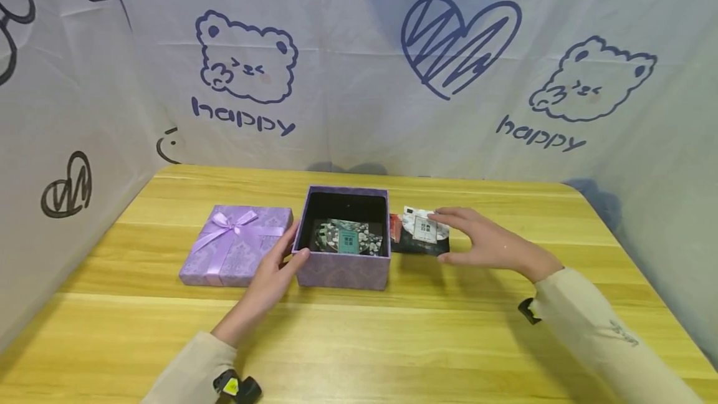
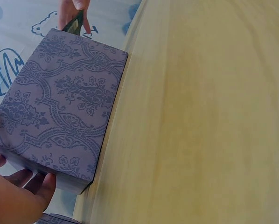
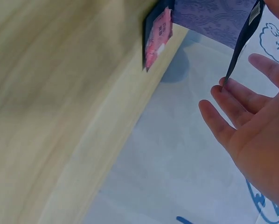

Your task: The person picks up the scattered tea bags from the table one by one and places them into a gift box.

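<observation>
A purple patterned gift box (image 1: 342,273) with a dark inside stands uncovered on the table. Inside it lies a dark flowered packet with a green label (image 1: 348,241). My left hand (image 1: 273,278) grips the box's left side, thumb at the front corner and fingers along the side wall (image 2: 65,107). Just right of the box, my right hand (image 1: 493,245) pinches a black-and-white packet (image 1: 425,235) by its edge, raised above the table. In the right wrist view, the packet (image 3: 244,37) appears edge-on, between thumb and fingertips (image 3: 228,88). A red packet (image 1: 395,229) lies beside the box, partly hidden.
The matching purple lid (image 1: 193,270), tied with a lilac ribbon bow (image 1: 234,222), lies left of the box, close to my left hand. Wood-grain table (image 1: 359,341) spreads in front. White cloth (image 1: 348,80) with blue drawings hangs behind and at the sides.
</observation>
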The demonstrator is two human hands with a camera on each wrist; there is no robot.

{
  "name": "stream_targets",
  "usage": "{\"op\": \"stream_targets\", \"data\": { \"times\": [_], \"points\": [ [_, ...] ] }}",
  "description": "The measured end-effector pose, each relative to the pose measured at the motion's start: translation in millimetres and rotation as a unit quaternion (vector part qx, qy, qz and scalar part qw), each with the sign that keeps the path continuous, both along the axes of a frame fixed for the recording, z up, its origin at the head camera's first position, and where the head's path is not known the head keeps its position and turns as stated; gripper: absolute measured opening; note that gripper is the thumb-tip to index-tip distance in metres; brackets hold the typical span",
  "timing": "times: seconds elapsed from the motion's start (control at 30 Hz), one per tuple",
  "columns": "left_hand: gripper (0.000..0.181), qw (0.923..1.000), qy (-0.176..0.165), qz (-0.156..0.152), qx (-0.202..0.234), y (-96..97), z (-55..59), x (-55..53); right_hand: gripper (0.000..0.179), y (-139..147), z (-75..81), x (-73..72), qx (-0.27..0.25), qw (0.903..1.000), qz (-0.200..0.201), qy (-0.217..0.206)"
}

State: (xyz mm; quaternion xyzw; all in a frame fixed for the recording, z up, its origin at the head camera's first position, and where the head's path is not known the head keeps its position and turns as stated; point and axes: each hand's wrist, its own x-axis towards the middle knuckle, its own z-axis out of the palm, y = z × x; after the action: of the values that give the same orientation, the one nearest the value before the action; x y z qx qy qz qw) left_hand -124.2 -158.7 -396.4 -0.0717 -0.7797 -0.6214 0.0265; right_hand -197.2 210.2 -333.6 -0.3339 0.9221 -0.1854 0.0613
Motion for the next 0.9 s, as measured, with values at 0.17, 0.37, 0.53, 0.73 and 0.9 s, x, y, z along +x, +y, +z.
{"op": "stream_targets", "data": {
  "times": [0.17, 0.37, 0.53, 0.73, 0.9],
  "points": [
    [0.060, 1.0000, -0.002, 0.000, -0.001, 0.2, -0.1, -0.7, 0.075, -4, 11.3, -2.7, -0.003, 0.9998, 0.017, -0.008],
    [0.059, 1.0000, 0.000, -0.001, 0.001, 0.5, -0.3, -0.6, 0.074, -15, 25.0, -5.3, 0.006, 0.9996, 0.026, -0.009],
    [0.059, 1.0000, 0.001, 0.000, 0.000, 1.2, -0.5, -0.8, 0.075, -22, 32.1, -5.5, 0.019, 0.9992, 0.033, -0.012],
    [0.060, 1.0000, -0.003, 0.001, -0.003, 0.7, -0.1, -0.5, 0.075, -28, 37.0, -7.2, 0.040, 0.9979, 0.049, -0.010],
    [0.060, 1.0000, -0.005, -0.002, -0.002, 0.2, -0.3, 0.1, 0.076, -36, 41.4, -10.5, 0.053, 0.9967, 0.060, -0.014]
  ]
}}
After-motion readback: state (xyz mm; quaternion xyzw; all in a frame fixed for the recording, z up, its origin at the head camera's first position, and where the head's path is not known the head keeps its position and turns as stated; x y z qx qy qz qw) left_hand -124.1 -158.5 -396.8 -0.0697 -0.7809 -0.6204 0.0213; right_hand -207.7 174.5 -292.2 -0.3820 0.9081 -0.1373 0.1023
